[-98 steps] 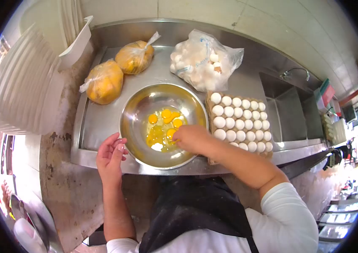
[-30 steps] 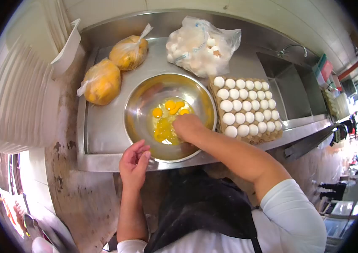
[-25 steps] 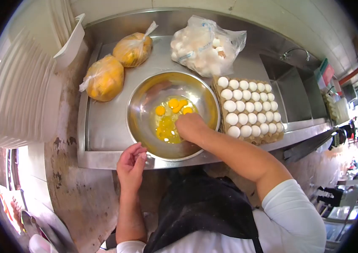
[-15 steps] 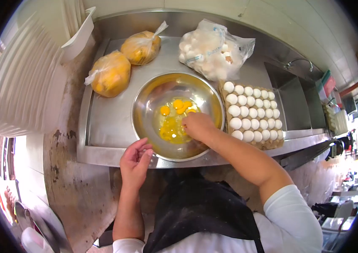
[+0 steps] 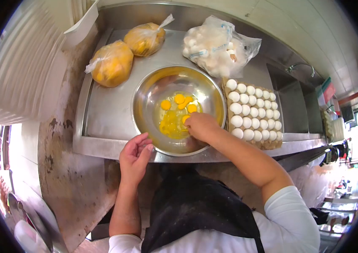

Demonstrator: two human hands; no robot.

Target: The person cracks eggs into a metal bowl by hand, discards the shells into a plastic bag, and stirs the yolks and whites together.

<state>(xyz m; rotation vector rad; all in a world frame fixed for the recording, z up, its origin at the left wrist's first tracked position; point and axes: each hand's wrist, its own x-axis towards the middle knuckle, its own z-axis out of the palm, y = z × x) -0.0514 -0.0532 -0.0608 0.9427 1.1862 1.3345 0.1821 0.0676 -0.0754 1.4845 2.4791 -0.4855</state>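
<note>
- The steel tabletop (image 5: 107, 122) stretches before me, a sink basin (image 5: 292, 114) set into it at the far right
- A wide metal bowl (image 5: 153, 90) sits at the tabletop's near edge, holding several broken yolks (image 5: 174, 114) in a pool of egg
- A tray of white eggs (image 5: 254, 114) lies just right of the bowl, touching its rim
- A clear bag of eggshells (image 5: 219, 44) rests behind the tray; two tied bags of yellow liquid (image 5: 111, 63) lie at the back left
- My right hand (image 5: 202, 126) reaches into the bowl over the yolks, grip curled downward; what it pinches, I cannot tell
- My left hand (image 5: 134, 154) hovers at the bowl's near rim, fingers loosely spread, empty
</note>
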